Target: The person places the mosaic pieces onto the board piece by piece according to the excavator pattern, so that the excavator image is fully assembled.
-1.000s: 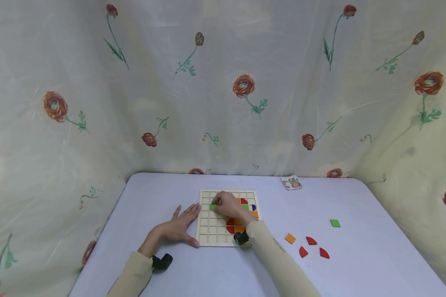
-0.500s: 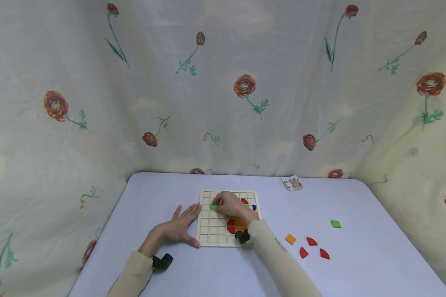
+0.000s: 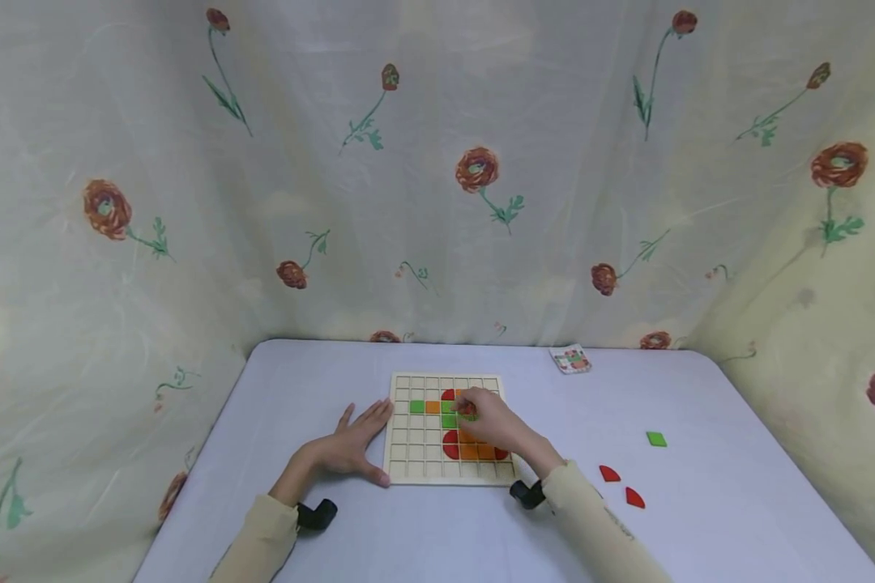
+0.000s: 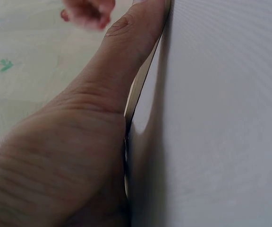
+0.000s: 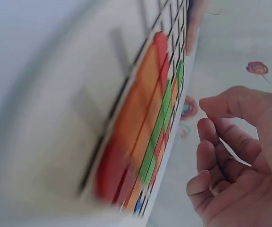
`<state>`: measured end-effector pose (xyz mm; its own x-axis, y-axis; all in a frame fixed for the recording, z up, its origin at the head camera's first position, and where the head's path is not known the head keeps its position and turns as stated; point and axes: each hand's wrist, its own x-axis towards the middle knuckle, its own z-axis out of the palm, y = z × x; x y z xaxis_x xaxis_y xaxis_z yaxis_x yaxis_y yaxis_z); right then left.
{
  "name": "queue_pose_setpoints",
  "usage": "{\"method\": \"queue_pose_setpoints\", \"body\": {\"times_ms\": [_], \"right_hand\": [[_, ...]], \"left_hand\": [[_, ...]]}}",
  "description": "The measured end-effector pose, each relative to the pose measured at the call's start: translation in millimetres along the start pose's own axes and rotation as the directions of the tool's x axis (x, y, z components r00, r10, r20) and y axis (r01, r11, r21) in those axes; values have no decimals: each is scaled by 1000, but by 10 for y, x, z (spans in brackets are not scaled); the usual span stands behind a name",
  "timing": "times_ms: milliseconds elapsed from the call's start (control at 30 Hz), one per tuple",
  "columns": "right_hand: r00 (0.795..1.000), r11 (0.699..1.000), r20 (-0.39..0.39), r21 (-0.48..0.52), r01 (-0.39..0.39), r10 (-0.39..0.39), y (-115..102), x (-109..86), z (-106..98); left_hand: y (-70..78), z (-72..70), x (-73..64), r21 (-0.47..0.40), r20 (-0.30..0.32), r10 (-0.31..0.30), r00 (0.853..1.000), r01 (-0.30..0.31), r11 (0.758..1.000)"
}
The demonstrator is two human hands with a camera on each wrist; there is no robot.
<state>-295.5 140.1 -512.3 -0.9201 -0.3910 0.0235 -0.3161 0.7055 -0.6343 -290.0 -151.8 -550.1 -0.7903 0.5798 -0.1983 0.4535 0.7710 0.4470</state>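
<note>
A pale square grid board (image 3: 411,453) lies on the table, partly filled with flat coloured pieces. My left hand (image 3: 346,447) lies spread at its left side, thumb and fingers touching the edge. Over the right half, my right hand (image 3: 497,421) hovers; in the right wrist view its fingers (image 5: 207,153) are loosely curled, with no piece visible between them. A green square (image 3: 416,407) and an orange square (image 3: 433,407) sit side by side in one row. Red quarter circles and orange squares (image 3: 469,452) fill cells nearer me. The right hand covers some pieces.
On the table to the right are two red quarter circles (image 3: 608,474) and a green square (image 3: 656,439). A printed pattern card (image 3: 571,359) lies at the back edge. Flowered curtains (image 3: 437,202) surround the table.
My right hand has moved right along the board, uncovering the orange square beside the green one. Its sleeve now covers where a loose orange square and a red quarter circle lay. My left hand stays put.
</note>
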Motion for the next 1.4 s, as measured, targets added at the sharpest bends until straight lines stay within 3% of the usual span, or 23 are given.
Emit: {"method": "queue_pose_setpoints", "body": {"times_ms": [300,533,667,767,933,1400], "right_hand": [[983,983,8,-28,-184,184,348,-722,-281],[957,957,-69,-50,-285,281,740,-1252,-499],[938,942,-122,-45,-333,326,957,-1499,-647],[911,918,-142,-41,-396,387,1082,-1650,-744],[881,886,-147,-52,-460,449,1229,-1793,-806],[897,904,-169,-57,-423,409,1251,-1716,-770]], "left_hand": [[-17,20,7,3,-2,-12,1000,12,1000],[-19,28,12,-6,5,-17,1000,17,1000],[-22,27,10,-3,0,-16,1000,16,1000],[-17,23,13,2,5,-13,1000,13,1000],[5,9,6,-10,2,-7,1000,7,1000],[-6,18,-3,-7,0,14,1000,-14,1000]]}}
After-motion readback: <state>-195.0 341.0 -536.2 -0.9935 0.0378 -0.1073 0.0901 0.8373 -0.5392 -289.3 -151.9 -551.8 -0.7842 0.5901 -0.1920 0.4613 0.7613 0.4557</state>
